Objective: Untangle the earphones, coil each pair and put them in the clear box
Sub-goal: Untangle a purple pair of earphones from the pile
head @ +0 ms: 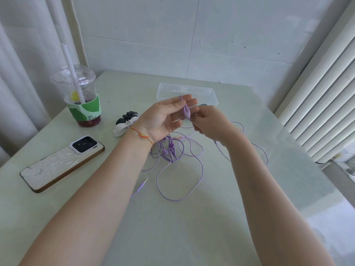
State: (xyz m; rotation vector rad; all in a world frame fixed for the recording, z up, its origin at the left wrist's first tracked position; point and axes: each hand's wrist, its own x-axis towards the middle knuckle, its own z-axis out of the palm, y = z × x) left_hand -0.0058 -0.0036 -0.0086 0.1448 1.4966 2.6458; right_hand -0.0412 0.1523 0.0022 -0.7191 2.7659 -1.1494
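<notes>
status: early. no coiled pair visible; clear box (187, 93) at far side of surface (192, 227), lid off, apparently holding nothing, though see-through walls make that hard to confirm. untangling in progress, coiling and boxing left for every pair.

earphones (172, 150): purple cords, heaped in loose overlapping loops at mid-surface, just below both hands. number of pairs in heap not countable. one jack plug (143, 184) lying free at near-left edge of heap, long axis slanted, metal tip toward far right, cord trailing toward near left.

lifted part (186, 111): short purple length raised above heap, in front of box; long axis near upright, upper end toward box, lower end dropping toward heap.

left hand (165, 118): palm up, fingers mostly straight, purple piece lying against fingertips with thumb beside it; whether pinched or only resting, cannot tell.

right hand (209, 121): grip clenched on lower end of lifted part, fingertips pinching.

also on surface: phone (61, 162) face down, drink cup (82, 100) with straw, hair clips (125, 121), all left of heap.
</notes>
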